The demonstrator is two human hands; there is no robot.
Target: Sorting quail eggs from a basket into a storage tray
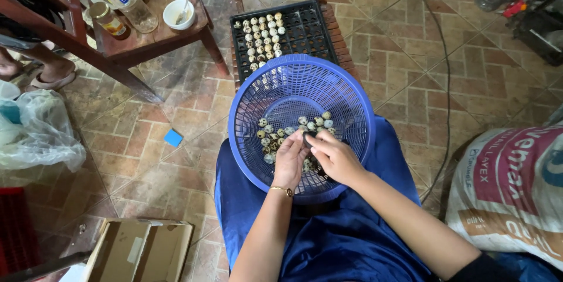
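Inside the blue basket (246,91), the left hand (290,159) and right hand (334,156) both pinch small speckled eggs (275,135), with the loose heap just beyond their fingertips.

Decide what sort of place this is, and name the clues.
Probably a home yard or porch used for sorting quail eggs: tiled floor, egg tray, wooden table with a bowl.

one blue basket (246,106), one black egg tray (305,29), two hands
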